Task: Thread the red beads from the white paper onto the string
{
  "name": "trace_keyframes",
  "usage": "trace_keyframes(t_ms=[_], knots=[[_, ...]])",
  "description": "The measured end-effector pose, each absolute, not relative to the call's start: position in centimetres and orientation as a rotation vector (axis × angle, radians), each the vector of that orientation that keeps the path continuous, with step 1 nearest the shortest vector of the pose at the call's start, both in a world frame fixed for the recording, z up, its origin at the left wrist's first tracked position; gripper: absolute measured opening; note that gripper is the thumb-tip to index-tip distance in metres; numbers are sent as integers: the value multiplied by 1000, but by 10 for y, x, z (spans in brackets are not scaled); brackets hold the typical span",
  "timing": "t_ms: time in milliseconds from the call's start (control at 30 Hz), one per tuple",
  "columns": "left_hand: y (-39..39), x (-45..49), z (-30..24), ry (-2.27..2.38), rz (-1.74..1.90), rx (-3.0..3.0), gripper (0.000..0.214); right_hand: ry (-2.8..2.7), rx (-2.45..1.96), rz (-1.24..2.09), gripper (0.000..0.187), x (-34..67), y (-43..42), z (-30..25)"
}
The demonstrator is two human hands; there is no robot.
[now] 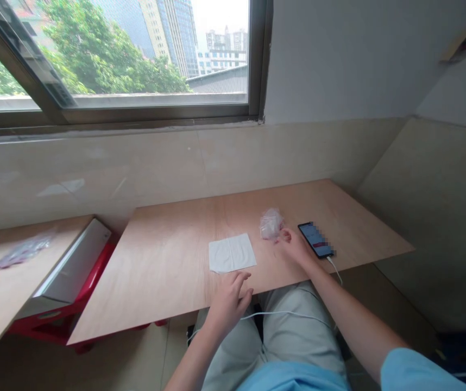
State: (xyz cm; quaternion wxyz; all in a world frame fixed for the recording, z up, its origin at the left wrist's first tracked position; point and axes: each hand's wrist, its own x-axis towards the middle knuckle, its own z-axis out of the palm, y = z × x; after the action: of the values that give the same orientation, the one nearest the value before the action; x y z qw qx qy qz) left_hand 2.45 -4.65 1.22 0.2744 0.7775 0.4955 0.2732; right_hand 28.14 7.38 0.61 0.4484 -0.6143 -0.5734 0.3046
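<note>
A white square cloth (232,253) lies flat near the front edge of a wooden table (163,255). My left hand (230,301) rests at the table's front edge just below the cloth, fingers loosely curled and holding nothing I can see. My right hand (294,245) lies on the table to the right of the cloth, its fingertips touching a crumpled clear plastic bag (271,223). A phone (316,239) with a lit screen lies right of that hand.
A white cable (282,313) runs from the phone over the table edge and across my lap. Left of the table a white board (74,260) leans on a red stool (94,277), beside a second wooden surface (8,288) with a plastic bag (23,250). Tiled walls close the back and right.
</note>
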Motion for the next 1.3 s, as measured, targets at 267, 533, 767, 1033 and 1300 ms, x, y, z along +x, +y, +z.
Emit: trace_keyframes(t_ms=[267,533,767,1033,1300], knots=[[-49,34,9,1238,810,1821,43,-1373,-1137,1499,41,260,17,-20],[-59,43,8,918,844,1365,57,-1215,-565,2066,62,219,-39,-11],[-64,43,20,814,691,1308,57,-1177,-478,2231,80,221,-45,-16],[-63,43,10,855,657,1216,58,-1153,-535,2304,79,223,-39,-21],[-62,43,5,830,663,1113,68,-1151,-527,2348,73,225,-36,-18]])
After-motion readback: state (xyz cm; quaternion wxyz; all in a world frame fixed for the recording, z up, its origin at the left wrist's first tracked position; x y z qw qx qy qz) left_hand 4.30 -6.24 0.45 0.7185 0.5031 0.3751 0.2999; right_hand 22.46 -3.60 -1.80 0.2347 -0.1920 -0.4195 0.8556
